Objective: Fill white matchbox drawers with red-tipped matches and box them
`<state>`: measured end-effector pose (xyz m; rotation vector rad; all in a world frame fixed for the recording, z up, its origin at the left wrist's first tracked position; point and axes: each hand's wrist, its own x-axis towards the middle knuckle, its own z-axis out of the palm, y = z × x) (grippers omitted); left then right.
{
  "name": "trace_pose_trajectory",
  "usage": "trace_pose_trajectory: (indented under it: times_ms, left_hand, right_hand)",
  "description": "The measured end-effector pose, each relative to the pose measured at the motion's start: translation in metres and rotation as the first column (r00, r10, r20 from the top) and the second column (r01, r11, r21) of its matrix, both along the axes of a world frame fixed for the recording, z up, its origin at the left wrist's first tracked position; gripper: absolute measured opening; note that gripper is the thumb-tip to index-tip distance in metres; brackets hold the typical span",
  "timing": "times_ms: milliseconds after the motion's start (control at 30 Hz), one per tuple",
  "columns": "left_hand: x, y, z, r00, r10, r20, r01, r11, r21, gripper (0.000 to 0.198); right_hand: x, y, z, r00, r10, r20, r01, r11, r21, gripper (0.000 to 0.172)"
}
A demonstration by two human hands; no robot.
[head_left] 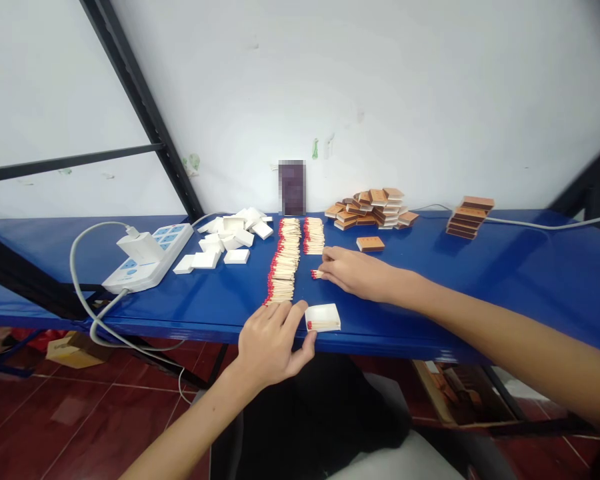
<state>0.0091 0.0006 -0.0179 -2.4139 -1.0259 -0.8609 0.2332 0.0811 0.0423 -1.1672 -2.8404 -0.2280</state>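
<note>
My left hand (pixel 273 340) rests at the near edge of the blue table (pixel 505 280), its thumb and forefinger pinching a white matchbox tray (pixel 323 317) that holds a few matches. My right hand (pixel 353 270) lies further in with fingers closed on a small bunch of red-tipped matches (pixel 317 273). Just left of it a long row of matches (pixel 283 263) runs away from me. A shorter row of matches (pixel 313 235) lies beside that one.
A heap of empty white trays (pixel 230 237) and a white power strip (pixel 147 257) with its cable are at the left. Brown matchbox sleeves (pixel 375 208) are piled at the back, with a smaller stack (pixel 469 217) further right and one single sleeve (pixel 370 244).
</note>
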Motion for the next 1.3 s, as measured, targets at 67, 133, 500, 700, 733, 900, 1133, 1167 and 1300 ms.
trace_pose_trajectory:
  times_ms: [67,133,500,700,733,900,1133,1167,1300]
  left_hand:
    - [0.0,0.0,0.0,1.0,0.001,0.002,-0.001,1.0,-0.005,0.027]
    - [0.0,0.0,0.0,1.0,0.001,0.006,-0.001,1.0,-0.006,0.027]
    - [-0.001,-0.001,-0.001,1.0,-0.003,0.011,0.003,1.0,-0.02,0.028]
    - [0.0,-0.001,-0.001,1.0,-0.002,0.014,0.003,1.0,-0.015,0.027]
    - [0.0,-0.001,-0.001,1.0,-0.003,0.017,0.003,1.0,-0.015,0.027]
    - [0.001,0.0,0.0,1.0,-0.003,0.019,0.003,1.0,-0.017,0.027]
    - [0.001,-0.002,0.002,1.0,0.008,0.027,-0.006,0.998,-0.065,0.026]
    - [0.001,-0.002,0.002,1.0,0.009,0.03,-0.007,0.997,-0.073,0.027]
    - [0.001,-0.002,0.003,0.999,0.007,0.033,-0.004,0.997,-0.083,0.027]
  right_hand:
    - [0.001,0.001,-0.002,1.0,0.012,0.01,-0.012,0.999,0.031,0.034]
    - [0.0,0.0,-0.004,0.999,0.0,0.047,-0.004,0.997,0.082,0.033]
    - [-0.002,-0.004,-0.002,0.993,-0.056,0.105,0.042,0.99,0.131,0.033]
    - [-0.003,-0.001,0.002,0.992,-0.057,0.115,0.05,0.996,0.067,0.036]
    - [-0.003,-0.001,0.003,0.992,-0.054,0.115,0.047,0.997,0.061,0.036]
    - [-0.002,0.001,0.004,0.995,-0.053,0.085,0.051,0.998,0.025,0.034]
    - [-0.005,-0.005,0.003,0.989,-0.046,0.139,0.034,0.996,0.085,0.029]
    - [-0.006,-0.008,0.003,0.986,-0.052,0.16,0.036,0.994,0.105,0.027]
    - [-0.008,-0.013,0.004,0.974,-0.042,0.221,0.014,0.992,0.127,0.022]
